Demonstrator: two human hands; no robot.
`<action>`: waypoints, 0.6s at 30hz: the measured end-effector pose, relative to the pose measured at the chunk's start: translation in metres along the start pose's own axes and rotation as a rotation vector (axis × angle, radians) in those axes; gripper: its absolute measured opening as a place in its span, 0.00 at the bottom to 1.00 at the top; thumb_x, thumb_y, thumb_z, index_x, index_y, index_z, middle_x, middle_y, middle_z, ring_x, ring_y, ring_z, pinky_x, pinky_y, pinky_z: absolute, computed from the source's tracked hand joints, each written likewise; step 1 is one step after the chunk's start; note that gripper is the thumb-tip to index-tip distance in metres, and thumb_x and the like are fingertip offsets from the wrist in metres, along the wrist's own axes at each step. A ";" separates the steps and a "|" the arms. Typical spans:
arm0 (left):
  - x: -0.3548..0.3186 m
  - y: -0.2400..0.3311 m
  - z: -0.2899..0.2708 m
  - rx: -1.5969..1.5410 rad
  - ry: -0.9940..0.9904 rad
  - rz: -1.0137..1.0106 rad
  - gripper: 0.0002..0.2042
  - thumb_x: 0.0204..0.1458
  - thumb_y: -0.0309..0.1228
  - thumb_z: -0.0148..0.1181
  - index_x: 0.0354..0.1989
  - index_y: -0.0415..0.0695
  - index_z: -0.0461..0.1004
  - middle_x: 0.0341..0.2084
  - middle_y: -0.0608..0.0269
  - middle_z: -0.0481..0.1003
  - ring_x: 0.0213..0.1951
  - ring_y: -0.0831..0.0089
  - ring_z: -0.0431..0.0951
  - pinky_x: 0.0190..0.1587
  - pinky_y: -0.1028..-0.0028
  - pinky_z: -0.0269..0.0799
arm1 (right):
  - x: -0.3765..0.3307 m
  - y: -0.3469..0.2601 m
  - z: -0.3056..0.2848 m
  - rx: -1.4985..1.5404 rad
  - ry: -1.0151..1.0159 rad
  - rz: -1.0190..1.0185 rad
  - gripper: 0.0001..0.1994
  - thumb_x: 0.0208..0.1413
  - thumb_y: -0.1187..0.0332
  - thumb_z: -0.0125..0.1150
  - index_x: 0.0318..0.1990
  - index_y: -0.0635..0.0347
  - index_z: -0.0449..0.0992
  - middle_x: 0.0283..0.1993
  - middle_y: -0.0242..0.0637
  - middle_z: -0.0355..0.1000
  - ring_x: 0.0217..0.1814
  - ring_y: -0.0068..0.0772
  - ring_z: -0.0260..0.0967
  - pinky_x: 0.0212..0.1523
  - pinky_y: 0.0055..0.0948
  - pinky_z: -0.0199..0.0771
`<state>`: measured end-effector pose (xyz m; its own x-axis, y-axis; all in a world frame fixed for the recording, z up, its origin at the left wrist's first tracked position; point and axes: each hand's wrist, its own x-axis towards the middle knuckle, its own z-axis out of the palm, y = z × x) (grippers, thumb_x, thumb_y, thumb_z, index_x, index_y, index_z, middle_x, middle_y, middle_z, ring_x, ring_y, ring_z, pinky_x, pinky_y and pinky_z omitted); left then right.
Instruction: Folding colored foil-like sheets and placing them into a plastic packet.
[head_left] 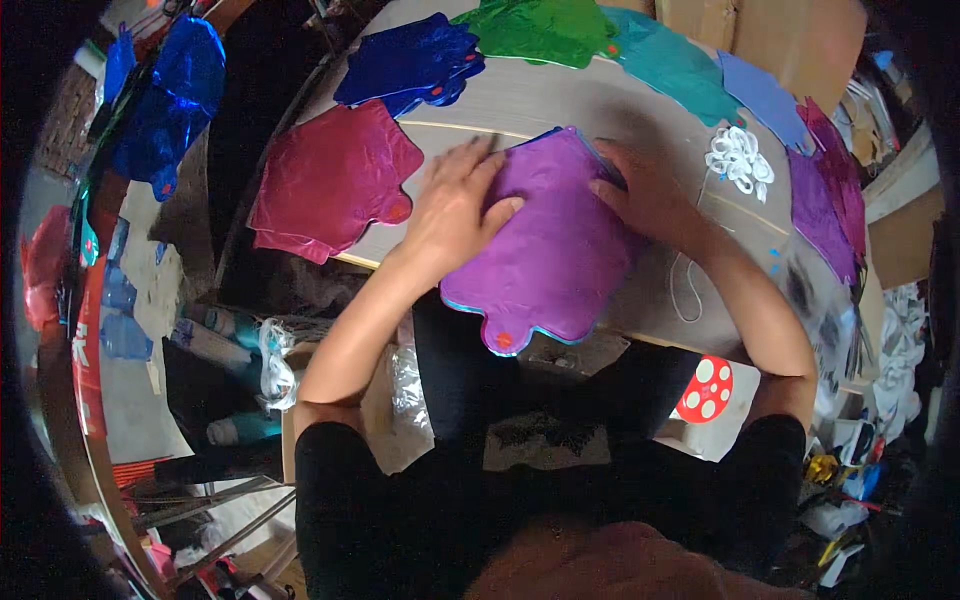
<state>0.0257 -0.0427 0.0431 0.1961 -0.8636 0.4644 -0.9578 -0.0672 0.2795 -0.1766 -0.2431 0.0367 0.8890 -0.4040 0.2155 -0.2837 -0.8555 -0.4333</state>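
A stack of purple foil balloons (pixel 560 225), flat and uninflated, lies before me with its rounded, red-dotted tab toward my lap and its near end past the table edge. Blue and teal layers show along its rim. My left hand (pixel 455 205) is at the stack's left side, thumb over the top sheet and fingers along the far left edge. On the opposite side my right hand (pixel 650 195) grips the upper right edge, its thumb on top and its other fingers partly hidden in shadow. A crimson foil stack (pixel 325 185) lies just left of my left hand.
Dark blue (pixel 410 62), green (pixel 545 30), teal (pixel 675 70) and pale blue (pixel 765 95) foil stacks ring the table's far side. A heap of white loops (pixel 740 160) and a thin white cord (pixel 685 290) lie right. A red spotted disc (pixel 706 390) is below the edge.
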 end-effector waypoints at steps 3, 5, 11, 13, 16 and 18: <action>0.018 -0.001 0.023 -0.041 -0.100 0.156 0.27 0.56 0.45 0.59 0.58 0.39 0.70 0.60 0.42 0.67 0.64 0.48 0.63 0.68 0.49 0.53 | 0.004 0.003 0.004 0.013 0.004 -0.022 0.28 0.59 0.59 0.58 0.62 0.66 0.64 0.61 0.57 0.66 0.64 0.54 0.64 0.66 0.43 0.61; 0.024 -0.001 0.031 -0.016 -0.121 0.152 0.27 0.56 0.45 0.60 0.58 0.38 0.70 0.59 0.42 0.68 0.63 0.48 0.64 0.67 0.49 0.54 | 0.005 0.004 0.006 0.048 0.010 -0.028 0.27 0.59 0.60 0.58 0.62 0.66 0.65 0.60 0.57 0.67 0.63 0.53 0.65 0.65 0.43 0.62; 0.030 -0.001 0.033 -0.041 -0.105 0.124 0.27 0.53 0.43 0.62 0.57 0.38 0.71 0.56 0.43 0.71 0.59 0.48 0.69 0.64 0.50 0.59 | 0.015 0.003 0.013 0.055 0.070 -0.095 0.26 0.58 0.63 0.59 0.60 0.68 0.66 0.59 0.57 0.68 0.62 0.54 0.66 0.63 0.43 0.64; 0.030 -0.002 0.032 -0.031 -0.095 0.127 0.27 0.53 0.43 0.63 0.56 0.37 0.71 0.55 0.43 0.71 0.57 0.47 0.70 0.63 0.51 0.61 | 0.017 -0.001 0.010 -0.005 0.070 -0.112 0.26 0.57 0.63 0.60 0.60 0.68 0.66 0.59 0.56 0.68 0.62 0.55 0.66 0.63 0.43 0.63; 0.031 -0.001 0.032 -0.040 -0.056 0.161 0.26 0.52 0.41 0.64 0.56 0.37 0.71 0.53 0.44 0.73 0.54 0.47 0.71 0.60 0.54 0.64 | 0.017 0.010 0.020 -0.035 0.141 -0.177 0.26 0.56 0.64 0.61 0.60 0.68 0.66 0.59 0.56 0.68 0.61 0.55 0.65 0.64 0.43 0.63; 0.031 -0.002 0.033 -0.094 -0.060 0.105 0.26 0.53 0.43 0.62 0.55 0.36 0.72 0.51 0.46 0.73 0.55 0.51 0.71 0.62 0.51 0.60 | 0.019 0.005 0.020 -0.005 0.120 -0.166 0.26 0.56 0.64 0.60 0.60 0.68 0.66 0.59 0.55 0.68 0.61 0.55 0.65 0.64 0.43 0.63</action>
<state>0.0264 -0.0856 0.0290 0.0802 -0.8921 0.4447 -0.9479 0.0698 0.3109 -0.1537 -0.2492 0.0212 0.8748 -0.2928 0.3861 -0.1391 -0.9150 -0.3788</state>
